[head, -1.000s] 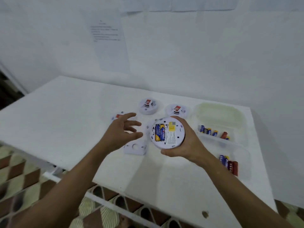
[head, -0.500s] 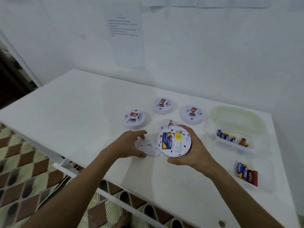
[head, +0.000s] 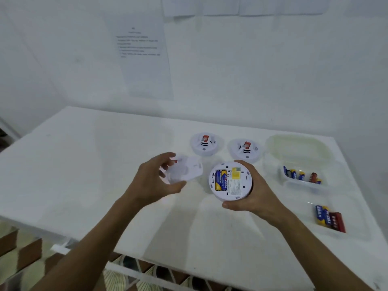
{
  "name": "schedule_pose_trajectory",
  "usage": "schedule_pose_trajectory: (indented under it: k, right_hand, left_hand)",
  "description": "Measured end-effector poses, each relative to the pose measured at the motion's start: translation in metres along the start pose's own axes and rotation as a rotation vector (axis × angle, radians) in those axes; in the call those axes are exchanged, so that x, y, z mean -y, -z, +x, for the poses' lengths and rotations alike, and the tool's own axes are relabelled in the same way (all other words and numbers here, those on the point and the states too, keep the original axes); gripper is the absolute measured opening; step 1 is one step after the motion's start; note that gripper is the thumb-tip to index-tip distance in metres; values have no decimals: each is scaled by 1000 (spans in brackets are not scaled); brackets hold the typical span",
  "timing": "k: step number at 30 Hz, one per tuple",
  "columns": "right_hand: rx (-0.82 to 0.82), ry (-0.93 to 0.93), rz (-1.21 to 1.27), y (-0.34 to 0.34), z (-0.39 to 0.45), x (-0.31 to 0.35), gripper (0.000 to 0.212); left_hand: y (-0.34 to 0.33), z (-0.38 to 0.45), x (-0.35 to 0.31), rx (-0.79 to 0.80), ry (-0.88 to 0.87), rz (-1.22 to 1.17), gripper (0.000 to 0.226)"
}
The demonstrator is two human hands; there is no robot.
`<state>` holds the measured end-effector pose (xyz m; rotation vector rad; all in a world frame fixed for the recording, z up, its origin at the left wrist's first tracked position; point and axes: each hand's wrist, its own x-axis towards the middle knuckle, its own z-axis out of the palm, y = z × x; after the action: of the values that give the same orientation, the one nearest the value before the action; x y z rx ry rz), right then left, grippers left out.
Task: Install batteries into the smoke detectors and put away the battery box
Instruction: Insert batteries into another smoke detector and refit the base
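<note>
My right hand [head: 255,193] holds a round white smoke detector [head: 231,180] back side up, with two blue-and-yellow batteries [head: 221,180] seated in its compartment. My left hand [head: 153,181] grips a white mounting plate [head: 185,171] lifted off the table, just left of the detector. Two more white detectors [head: 205,143] [head: 246,149] rest face up behind. A clear plastic battery box [head: 302,164] stands open at the right with several batteries [head: 301,175] inside. Another bunch of batteries [head: 329,217] lies nearer me in its clear lid.
The white table [head: 84,164] runs along a white wall with a printed sheet [head: 142,59] taped on it. The table's front edge [head: 63,232] is close to me, with patterned floor tiles below at the left.
My left hand has reached down to the white plate on the table, taken hold of it and lifted it. The right hand keeps the detector in the same grip. The camera view shifted left.
</note>
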<state>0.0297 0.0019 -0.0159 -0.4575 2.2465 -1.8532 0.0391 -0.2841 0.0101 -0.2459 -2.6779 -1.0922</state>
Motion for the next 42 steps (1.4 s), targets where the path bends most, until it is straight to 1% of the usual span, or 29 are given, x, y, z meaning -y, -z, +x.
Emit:
schedule_pose_trajectory:
  k: [2,6,8,13,17,19,24,27,30,34,39,42]
  right_hand:
    - [-7,9,8,-8,8,5,95]
    - [-11,38,38,-28,24,18,96]
    - [-15,50,38,-35,31,23,95]
    - [-58,63,28,-40,39,29,95]
    - [-92,69,9,-36,41,28,95]
    - [-103,71,7,-32,41,27,95]
    - [-100,58,-18,-23,40,24,96]
    - [-108,44,-39,-17,39,21,95]
    - [-119,48,-43,-13,37,19,94]
    - [-127,59,-53,-7,38,16,96]
    - [-113,53,-61,-6,37,14,92]
    - [-98,57,-64,-8,38,14,94]
  left_hand:
    - [15,13,-11,12,-56,-10,77]
    - [24,32,-32,176,-134,-89,79]
    - [21,38,-38,226,-150,-128,76]
    - [19,52,-40,282,-194,-29,78]
    - [19,61,-49,334,-222,34,71]
    - [15,63,-53,337,-226,32,73]
    - [5,65,-60,351,-245,64,66]
    - [0,67,-62,349,-218,70,67]
    - [-4,69,-67,355,-200,73,73]
    - [-8,70,-72,349,-158,19,78]
    - [-10,69,-75,327,-105,0,75]
    - [-10,71,-75,332,-98,34,75]
